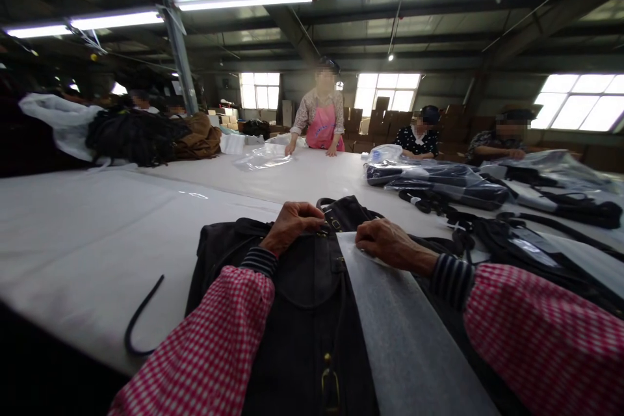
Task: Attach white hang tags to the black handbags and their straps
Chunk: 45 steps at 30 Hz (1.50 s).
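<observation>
Head view: left grip (292,224) pinches black bag (312,283); right grip (390,244) holds sheet (400,338) upon it.

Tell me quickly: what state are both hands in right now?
Left hand: closed, gripping the dark bag.
Right hand: closed, pinching the white sheet.

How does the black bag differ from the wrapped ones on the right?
The black fabric bag is unwrapped; the dark bags in clear plastic are wrapped. A thin white sheet lies on the black bag, none on the wrapped bags. All rest on the white table.
</observation>
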Available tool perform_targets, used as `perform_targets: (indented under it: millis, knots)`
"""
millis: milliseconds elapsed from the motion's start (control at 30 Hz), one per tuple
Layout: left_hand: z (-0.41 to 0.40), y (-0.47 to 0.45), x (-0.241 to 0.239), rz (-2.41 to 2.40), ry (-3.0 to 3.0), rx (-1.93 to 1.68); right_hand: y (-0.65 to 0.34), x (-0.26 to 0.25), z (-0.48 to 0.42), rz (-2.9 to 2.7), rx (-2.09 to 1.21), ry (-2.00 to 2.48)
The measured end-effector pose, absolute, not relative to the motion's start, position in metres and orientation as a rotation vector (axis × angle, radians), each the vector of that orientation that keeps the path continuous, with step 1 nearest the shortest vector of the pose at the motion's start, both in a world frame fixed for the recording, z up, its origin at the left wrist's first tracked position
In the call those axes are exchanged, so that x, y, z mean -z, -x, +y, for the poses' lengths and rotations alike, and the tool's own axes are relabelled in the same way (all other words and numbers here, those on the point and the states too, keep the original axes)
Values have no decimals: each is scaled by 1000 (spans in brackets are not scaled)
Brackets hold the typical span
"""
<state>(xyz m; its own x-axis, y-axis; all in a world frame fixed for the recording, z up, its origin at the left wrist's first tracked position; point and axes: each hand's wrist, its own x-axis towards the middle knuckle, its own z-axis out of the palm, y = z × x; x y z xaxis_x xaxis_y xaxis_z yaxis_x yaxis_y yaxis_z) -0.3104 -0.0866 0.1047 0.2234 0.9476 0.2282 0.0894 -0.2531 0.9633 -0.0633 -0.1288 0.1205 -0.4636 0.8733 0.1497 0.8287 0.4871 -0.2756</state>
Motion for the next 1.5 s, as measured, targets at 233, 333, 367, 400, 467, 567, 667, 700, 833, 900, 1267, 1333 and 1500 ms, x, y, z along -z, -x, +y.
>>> perform_targets:
  millis: [233, 333, 367, 400, 467, 567, 667, 700, 833, 900, 1267, 1333, 1500]
  knots:
    - [-85, 307, -100, 982, -1563, -1175, 70, -127, -124, -2485, -17, 1436]
    - [-86, 305, -99, 972, -1663, -1171, 79, -139, -107, -2289, -270, 1383]
    - [-86, 305, -100, 963, -1700, -1173, 83, -142, -102, -2242, -362, 1335]
    - [-86, 304, -101, 950, -1727, -1178, 88, -143, -98, -2209, -453, 1282]
    - [-88, 304, -104, 930, -1724, -1215, 97, -143, -92, -2198, -587, 1180]
    - [-90, 304, -107, 937, -1613, -1318, 108, -136, -91, -2229, -592, 1076]
    - [-90, 302, -107, 948, -1607, -1295, 114, -128, -93, -2086, -680, 1109]
    - [-90, 301, -107, 947, -1639, -1260, 115, -126, -94, -2013, -758, 1125]
    - [-92, 299, -105, 962, -1718, -1214, 116, -122, -94, -1868, -970, 1096]
    - [-94, 299, -106, 965, -1727, -1218, 115, -122, -94, -1874, -990, 1065]
    - [-94, 300, -102, 1007, -1745, -1200, 121, -117, -97, -1750, -1066, 988]
    - [-92, 300, -100, 1012, -1749, -1209, 120, -114, -98, -1704, -1124, 986]
    - [-90, 301, -98, 984, -1740, -1208, 118, -109, -98, -1600, -1214, 994]
